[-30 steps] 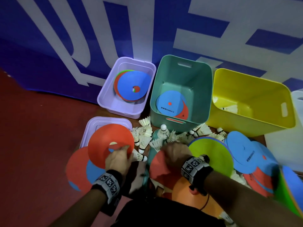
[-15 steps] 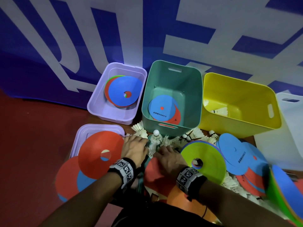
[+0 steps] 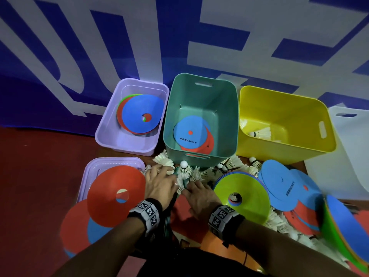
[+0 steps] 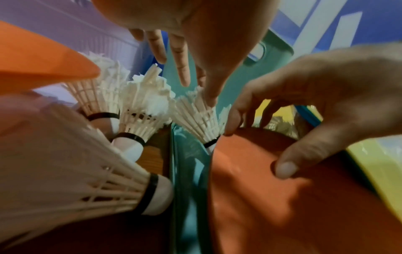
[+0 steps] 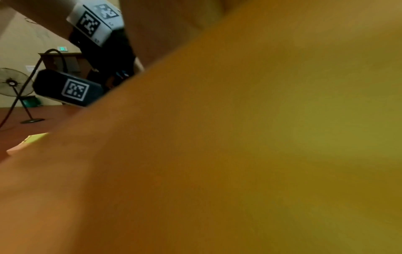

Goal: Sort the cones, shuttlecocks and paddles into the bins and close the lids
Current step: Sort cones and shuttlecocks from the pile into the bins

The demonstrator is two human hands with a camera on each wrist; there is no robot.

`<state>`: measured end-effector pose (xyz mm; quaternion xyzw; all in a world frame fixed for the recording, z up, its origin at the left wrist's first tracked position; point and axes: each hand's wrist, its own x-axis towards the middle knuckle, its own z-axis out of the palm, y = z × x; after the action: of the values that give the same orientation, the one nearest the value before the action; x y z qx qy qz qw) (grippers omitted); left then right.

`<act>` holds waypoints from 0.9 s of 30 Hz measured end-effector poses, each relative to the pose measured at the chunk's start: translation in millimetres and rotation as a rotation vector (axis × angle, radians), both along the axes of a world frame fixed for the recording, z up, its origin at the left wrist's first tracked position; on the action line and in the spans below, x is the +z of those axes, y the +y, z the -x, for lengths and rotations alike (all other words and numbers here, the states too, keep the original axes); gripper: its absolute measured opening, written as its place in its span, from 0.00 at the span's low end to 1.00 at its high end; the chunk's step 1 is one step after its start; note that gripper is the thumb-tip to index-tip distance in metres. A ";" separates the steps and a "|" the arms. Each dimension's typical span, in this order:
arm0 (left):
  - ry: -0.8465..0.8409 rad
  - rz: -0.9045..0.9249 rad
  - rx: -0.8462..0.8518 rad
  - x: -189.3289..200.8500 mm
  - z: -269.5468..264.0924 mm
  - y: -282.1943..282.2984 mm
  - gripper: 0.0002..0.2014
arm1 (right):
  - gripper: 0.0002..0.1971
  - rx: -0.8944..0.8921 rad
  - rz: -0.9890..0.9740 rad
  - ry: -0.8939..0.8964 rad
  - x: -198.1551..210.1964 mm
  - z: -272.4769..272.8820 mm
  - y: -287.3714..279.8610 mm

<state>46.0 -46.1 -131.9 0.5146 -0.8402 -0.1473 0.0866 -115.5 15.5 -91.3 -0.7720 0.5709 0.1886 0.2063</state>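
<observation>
Both hands reach into the shuttlecocks [image 3: 184, 170] heaped just ahead of them, below the teal bin [image 3: 201, 120]. The left hand [image 3: 160, 185] has its fingers spread and nearly straight, one tip touching a shuttlecock's feathers — holding nothing. The right hand [image 3: 199, 194] curls loosely onto an orange-red cone [image 4: 282, 189], thumb pressing its surface; a firm grip cannot be told. A teal lid [image 4: 191, 163] lies between the hands. A red cone [image 3: 116, 193] crowds the left hand's outer side, a lime cone [image 3: 242, 193] the right's — its wrist view is blocked by blurred orange-yellow.
</observation>
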 end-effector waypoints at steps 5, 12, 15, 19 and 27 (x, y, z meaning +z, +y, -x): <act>0.215 0.004 0.097 5.9 -12.1 6.4 0.06 | 0.26 0.023 0.008 -0.002 0.3 0.9 -3.9; 0.358 -0.019 0.260 18.3 -31.8 15.9 0.13 | 0.19 0.071 0.008 0.027 5.5 1.2 -4.6; 0.370 -0.042 0.281 18.5 -36.5 20.0 0.14 | 0.20 0.053 0.004 0.034 3.7 -0.8 -5.1; 0.390 -0.061 0.323 26.8 -39.2 25.1 0.11 | 0.25 0.062 -0.049 0.052 1.4 -3.4 -11.0; 0.436 -0.062 0.404 39.8 -39.7 27.7 0.06 | 0.36 0.180 -0.155 0.023 -8.2 -15.0 -22.4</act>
<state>85.8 -18.4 -92.0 0.6300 -0.6776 -0.2596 0.2767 -100.6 -6.9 -99.5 -0.7997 0.4854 0.2585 0.2410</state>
